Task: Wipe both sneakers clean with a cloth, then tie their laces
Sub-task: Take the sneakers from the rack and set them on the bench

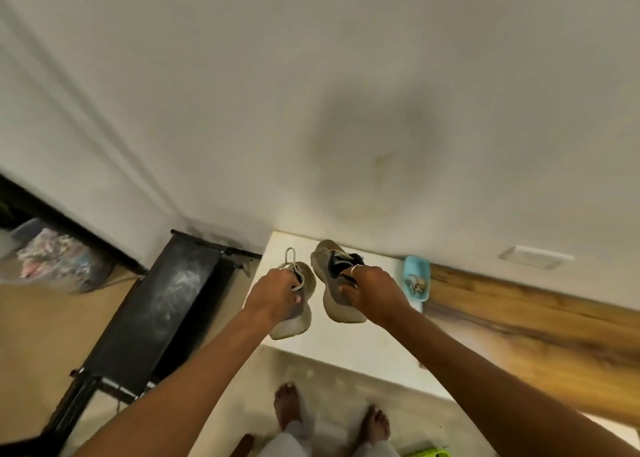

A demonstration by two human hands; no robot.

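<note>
Two grey-beige sneakers with pale laces are over a white table (pixel 363 349) against the wall. My left hand (pixel 275 292) grips the left sneaker (pixel 294 318) at its opening; a lace loop sticks up beyond my fingers. My right hand (pixel 372 292) grips the right sneaker (pixel 334 276) by its dark collar, toe pointing toward the wall. I cannot tell whether the shoes rest on the table or hang just above it. No cloth is in sight.
A light blue tray (pixel 417 278) with small items sits at the table's right end. A wooden surface (pixel 519 335) extends to the right. A black metal rack (pixel 156 314) stands to the left. My bare feet (pixel 287 404) are on the floor below.
</note>
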